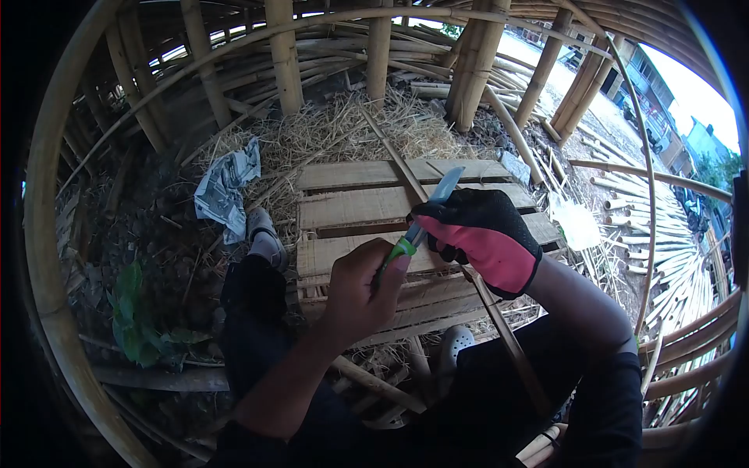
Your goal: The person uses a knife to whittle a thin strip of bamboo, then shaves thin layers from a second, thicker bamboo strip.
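My bare left hand is closed around the green handle of a knife, whose blade points up and to the right. My right hand wears a black and pink glove; its fingers are closed around a long bamboo strip and touch the blade's side. The strip runs from the straw at the top, under the glove, down past my right leg. Both hands are close together above a slatted wooden platform. Where the blade meets the strip is partly hidden by the glove.
Crumpled newspaper lies left of the platform, near my shoe. Straw and upright bamboo posts stand beyond. Bamboo poles are piled at the right. A curved bamboo pole arches at the left, beside a green plant.
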`<state>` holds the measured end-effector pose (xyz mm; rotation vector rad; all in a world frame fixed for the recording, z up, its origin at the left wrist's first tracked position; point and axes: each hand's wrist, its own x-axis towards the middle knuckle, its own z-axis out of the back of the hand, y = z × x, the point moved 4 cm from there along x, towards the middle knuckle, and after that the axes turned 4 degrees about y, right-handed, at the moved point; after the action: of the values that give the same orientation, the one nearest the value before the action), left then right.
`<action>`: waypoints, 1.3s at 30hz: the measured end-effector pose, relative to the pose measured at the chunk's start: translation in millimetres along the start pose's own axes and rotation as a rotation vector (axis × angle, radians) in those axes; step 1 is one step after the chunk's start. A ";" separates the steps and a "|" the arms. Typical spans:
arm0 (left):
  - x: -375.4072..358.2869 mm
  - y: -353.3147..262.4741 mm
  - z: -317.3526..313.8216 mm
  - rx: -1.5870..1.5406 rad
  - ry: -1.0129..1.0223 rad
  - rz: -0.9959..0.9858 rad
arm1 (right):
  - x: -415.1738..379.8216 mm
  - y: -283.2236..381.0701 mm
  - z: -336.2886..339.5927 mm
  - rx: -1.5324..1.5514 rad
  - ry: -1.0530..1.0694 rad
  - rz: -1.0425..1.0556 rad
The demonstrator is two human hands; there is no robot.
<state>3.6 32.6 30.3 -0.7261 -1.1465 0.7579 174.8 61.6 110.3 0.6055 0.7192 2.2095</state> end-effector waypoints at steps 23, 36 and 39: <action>8.7 26.4 3.3 -1.396 0.194 0.158 | 1.1 2.6 -4.5 -0.493 -0.164 0.269; -1.7 25.5 -12.0 -1.381 0.305 0.140 | 2.6 15.8 -33.5 -0.349 -0.064 0.117; -2.5 26.2 -13.7 -1.338 0.213 0.221 | 3.7 10.5 -39.2 -0.525 -0.076 0.331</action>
<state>12.3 43.5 4.1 -2.0063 -1.3058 -0.0373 143.6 46.1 89.1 0.5582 -0.0205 2.5222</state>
